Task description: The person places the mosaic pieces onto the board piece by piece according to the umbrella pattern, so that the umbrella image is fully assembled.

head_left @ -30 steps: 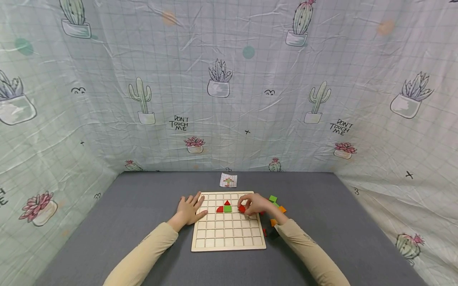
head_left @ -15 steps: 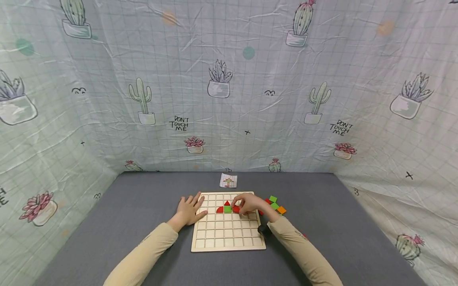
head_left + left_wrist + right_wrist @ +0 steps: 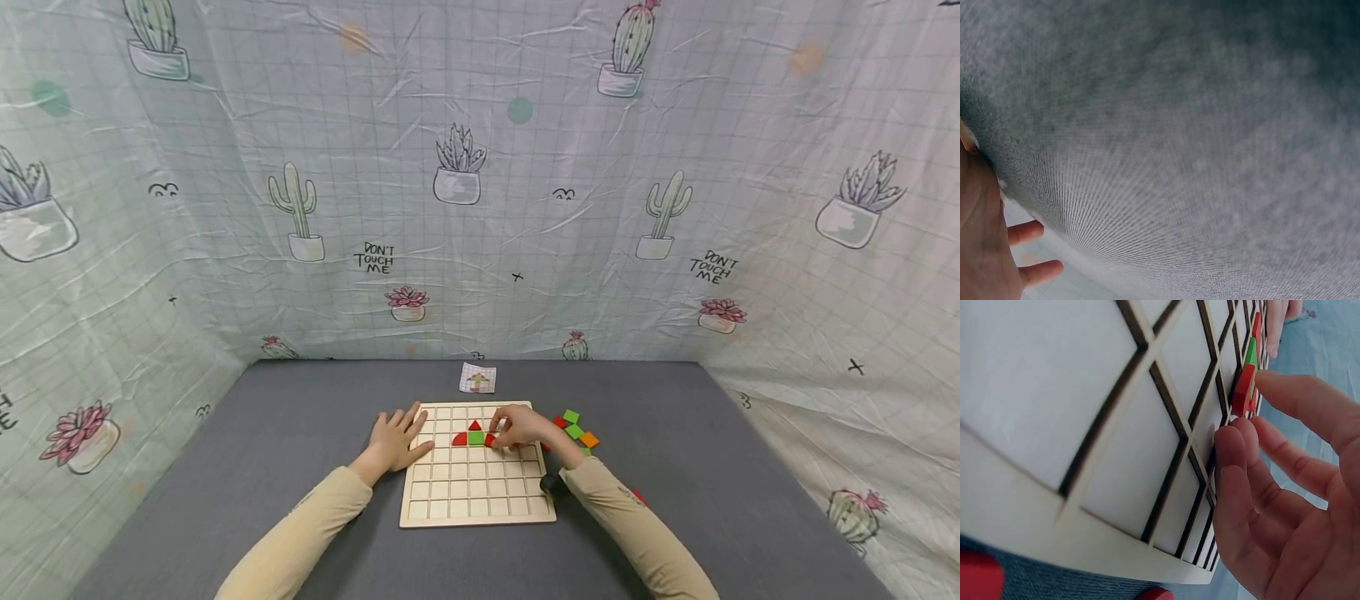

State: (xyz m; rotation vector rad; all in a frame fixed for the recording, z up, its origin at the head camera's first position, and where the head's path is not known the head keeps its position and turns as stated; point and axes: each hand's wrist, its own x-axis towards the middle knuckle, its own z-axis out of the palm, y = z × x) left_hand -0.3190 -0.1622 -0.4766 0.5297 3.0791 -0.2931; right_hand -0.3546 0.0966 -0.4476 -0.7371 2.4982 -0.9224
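Note:
A wooden grid board (image 3: 480, 492) lies on the grey table. On it a green square block (image 3: 476, 438) sits between a red quarter-round block (image 3: 460, 439) on its left and a red block (image 3: 490, 440) on its right, with a red triangle block (image 3: 475, 425) above. My right hand (image 3: 517, 427) pinches the right-hand red block at its cell; in the right wrist view my fingertips touch this red block (image 3: 1244, 390), whose full shape is partly hidden. My left hand (image 3: 392, 437) rests with spread fingers on the board's left edge; the left wrist view shows my hand (image 3: 988, 244) beside grey cloth.
Loose blocks lie right of the board, among them a green block (image 3: 572, 416) and an orange block (image 3: 588, 439). Behind the board is a small picture card (image 3: 477, 378). A patterned curtain (image 3: 517, 208) stands behind the table.
My right hand has moved left across the board, bringing the red block beside the green square. Over the last half second it has shifted only slightly. My left hand has stayed put.

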